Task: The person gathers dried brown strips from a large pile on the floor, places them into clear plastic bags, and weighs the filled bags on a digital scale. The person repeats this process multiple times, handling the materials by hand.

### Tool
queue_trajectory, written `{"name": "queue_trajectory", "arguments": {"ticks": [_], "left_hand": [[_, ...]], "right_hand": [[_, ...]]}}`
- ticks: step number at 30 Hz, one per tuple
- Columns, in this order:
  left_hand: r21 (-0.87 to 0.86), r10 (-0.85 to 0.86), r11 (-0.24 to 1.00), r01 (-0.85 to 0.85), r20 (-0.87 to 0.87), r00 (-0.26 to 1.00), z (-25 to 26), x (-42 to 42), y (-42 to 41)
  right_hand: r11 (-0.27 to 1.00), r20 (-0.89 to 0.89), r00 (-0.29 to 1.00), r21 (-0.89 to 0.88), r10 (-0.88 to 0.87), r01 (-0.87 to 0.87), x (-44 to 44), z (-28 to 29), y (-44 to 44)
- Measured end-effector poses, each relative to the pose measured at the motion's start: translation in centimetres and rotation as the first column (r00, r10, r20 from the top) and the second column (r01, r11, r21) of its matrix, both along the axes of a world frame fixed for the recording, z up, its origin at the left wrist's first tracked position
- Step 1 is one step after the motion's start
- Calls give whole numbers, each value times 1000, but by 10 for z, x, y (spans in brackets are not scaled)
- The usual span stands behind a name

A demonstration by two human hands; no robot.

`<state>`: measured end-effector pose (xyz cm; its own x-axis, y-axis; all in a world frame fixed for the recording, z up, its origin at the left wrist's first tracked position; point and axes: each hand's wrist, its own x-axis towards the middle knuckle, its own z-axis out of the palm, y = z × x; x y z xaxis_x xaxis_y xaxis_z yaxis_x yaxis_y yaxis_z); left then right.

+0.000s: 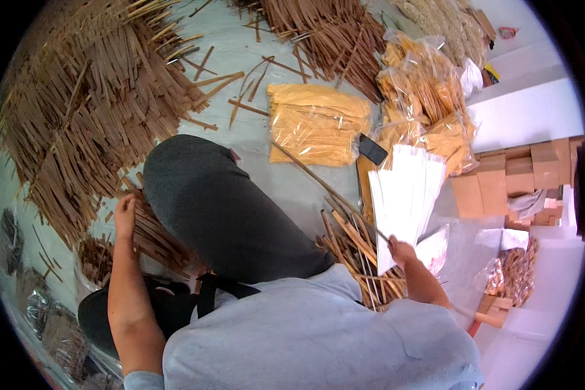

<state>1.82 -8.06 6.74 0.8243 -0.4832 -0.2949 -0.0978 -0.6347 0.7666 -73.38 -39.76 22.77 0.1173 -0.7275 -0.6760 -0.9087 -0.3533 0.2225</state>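
Note:
On the right, my right hand (401,251) grips one end of a long thin brown strip (317,180). The strip slants up and left across the floor to a bagged yellow bundle. Below and beside this hand lies a loose bunch of brown and tan strips (346,229). A fanned stack of white sheets (403,190) is just beyond it. My left hand (125,214), fingers curled, hovers by or rests at the edge of a large pile of flat brown strips (92,112); whether it holds anything is unclear. More brown strips (163,239) lie beside my leg.
A clear-bagged yellow bundle (317,124) and heaped yellow bags (419,87) lie ahead, a black phone (372,149) between them. Another brown strip pile (321,34) is at the top. Cardboard boxes (507,175) stand right. Dark wrapped bundles (61,336) line the lower left.

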Motion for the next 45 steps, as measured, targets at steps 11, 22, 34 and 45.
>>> {"name": "queue_trajectory", "arguments": {"ticks": [11, 22, 34, 45], "left_hand": [[105, 484, 875, -474, -257, 837, -6, -30, 69], [334, 722, 691, -641, -323, 611, -115, -78, 106], [252, 757, 605, -756, -475, 448, -145, -69, 104], [-127, 542, 649, -750, -614, 573, -122, -75, 38]], "right_hand": [[947, 266, 953, -318, 144, -54, -1, -98, -78], [725, 752, 556, 156, 353, -671, 631, -15, 94], [908, 749, 660, 243, 47, -341, 655, -248, 116], [896, 594, 790, 421, -154, -142, 706, -231, 160]]}}
